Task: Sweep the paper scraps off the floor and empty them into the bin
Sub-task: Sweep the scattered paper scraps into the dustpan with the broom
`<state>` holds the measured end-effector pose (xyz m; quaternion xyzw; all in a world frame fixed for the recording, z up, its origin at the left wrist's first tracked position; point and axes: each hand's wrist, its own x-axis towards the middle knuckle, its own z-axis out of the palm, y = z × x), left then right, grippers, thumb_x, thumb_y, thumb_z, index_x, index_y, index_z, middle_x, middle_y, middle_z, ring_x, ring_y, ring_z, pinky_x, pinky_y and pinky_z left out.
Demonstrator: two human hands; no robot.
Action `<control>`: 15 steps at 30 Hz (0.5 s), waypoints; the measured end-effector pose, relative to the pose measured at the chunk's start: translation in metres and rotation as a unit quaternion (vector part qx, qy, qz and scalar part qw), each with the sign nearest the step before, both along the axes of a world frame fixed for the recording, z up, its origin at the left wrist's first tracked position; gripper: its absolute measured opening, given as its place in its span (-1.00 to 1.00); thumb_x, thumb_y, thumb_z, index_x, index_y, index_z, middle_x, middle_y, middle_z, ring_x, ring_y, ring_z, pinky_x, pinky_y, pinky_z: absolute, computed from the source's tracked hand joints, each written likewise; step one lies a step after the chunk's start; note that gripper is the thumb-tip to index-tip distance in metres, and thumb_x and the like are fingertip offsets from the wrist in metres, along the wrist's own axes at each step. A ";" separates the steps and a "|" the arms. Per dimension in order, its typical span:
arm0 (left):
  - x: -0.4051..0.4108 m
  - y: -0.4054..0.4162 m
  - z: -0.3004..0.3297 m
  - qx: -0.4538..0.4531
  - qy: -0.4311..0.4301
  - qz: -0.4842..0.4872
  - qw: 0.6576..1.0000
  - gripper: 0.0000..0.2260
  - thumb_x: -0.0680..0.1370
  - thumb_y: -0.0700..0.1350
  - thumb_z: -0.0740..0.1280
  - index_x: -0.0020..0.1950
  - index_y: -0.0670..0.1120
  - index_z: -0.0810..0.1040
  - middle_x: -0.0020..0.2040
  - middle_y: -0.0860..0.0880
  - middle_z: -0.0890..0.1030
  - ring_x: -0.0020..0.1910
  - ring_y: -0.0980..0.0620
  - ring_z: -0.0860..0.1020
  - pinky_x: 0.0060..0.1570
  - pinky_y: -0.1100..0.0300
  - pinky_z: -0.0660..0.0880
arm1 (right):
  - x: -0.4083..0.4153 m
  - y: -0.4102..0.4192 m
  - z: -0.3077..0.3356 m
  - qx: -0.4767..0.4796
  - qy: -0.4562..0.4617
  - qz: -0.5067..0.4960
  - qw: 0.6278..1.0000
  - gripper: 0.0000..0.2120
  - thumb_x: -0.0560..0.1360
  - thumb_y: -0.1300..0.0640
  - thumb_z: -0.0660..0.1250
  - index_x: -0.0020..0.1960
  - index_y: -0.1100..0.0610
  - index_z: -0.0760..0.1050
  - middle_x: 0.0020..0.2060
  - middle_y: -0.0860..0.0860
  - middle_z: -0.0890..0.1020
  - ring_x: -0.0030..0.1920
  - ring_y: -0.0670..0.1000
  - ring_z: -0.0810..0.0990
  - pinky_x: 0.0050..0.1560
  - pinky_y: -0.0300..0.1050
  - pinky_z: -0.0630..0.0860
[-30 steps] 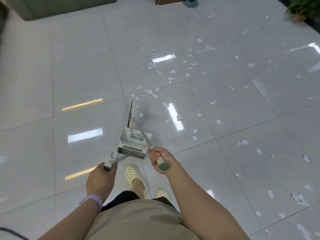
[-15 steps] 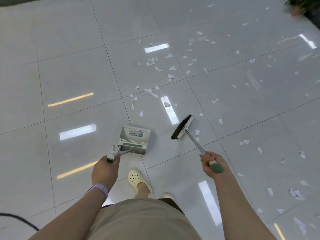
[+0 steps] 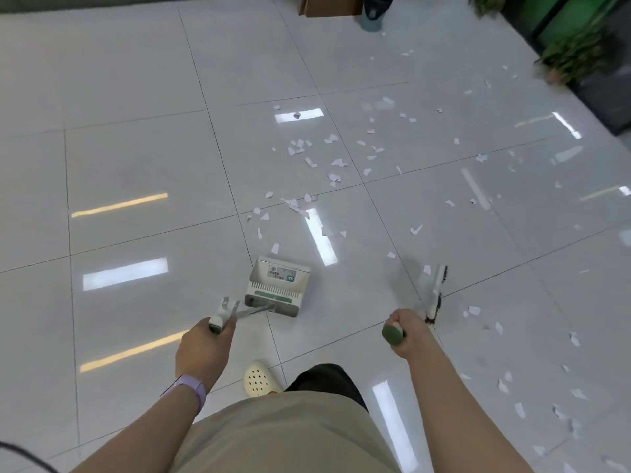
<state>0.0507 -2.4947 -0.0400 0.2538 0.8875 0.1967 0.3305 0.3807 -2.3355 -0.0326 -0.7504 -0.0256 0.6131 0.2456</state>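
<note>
Two tools now apart: right hand (image 3: 408, 332) grip wraps broom (image 3: 437, 295), swung out right from dustpan (image 3: 278, 288); left hand (image 3: 205, 346) grip wraps its handle. Paper scraps (image 3: 307, 155) unswept; sweeping about to start.

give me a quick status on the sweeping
Left hand grips dustpan handle, right hand grips broom. Paper scraps still all over the floor, pan empty. Nothing blocking.

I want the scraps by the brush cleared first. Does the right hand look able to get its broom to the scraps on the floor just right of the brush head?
Probably yes. The right hand grips the broom, whose head sits beside those scraps, with bare floor between.
</note>
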 end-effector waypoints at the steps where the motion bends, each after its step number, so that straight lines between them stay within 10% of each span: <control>1: -0.003 0.000 0.000 -0.001 -0.002 0.003 1.000 -0.58 0.59 0.23 0.29 -0.24 -0.10 0.53 -0.37 -0.08 0.59 -0.34 -0.14 0.55 -0.30 0.07 0.49 | -0.020 -0.004 0.006 -0.003 0.029 0.007 1.000 -0.82 0.48 0.38 0.16 -0.24 0.16 0.31 -0.39 0.05 0.38 -0.51 -0.02 0.39 -0.56 -0.25 0.39; 15: -0.029 0.007 0.012 -0.072 0.066 0.046 0.994 -0.58 0.60 0.27 0.24 -0.24 -0.05 0.50 -0.36 -0.01 0.58 -0.34 -0.03 0.53 -0.34 0.13 0.41 | -0.224 0.044 0.019 -0.087 0.359 0.175 0.913 -0.84 0.57 0.35 0.19 -0.17 0.19 0.36 -0.55 -0.03 0.32 -0.65 -0.15 0.30 -0.68 -0.35 0.29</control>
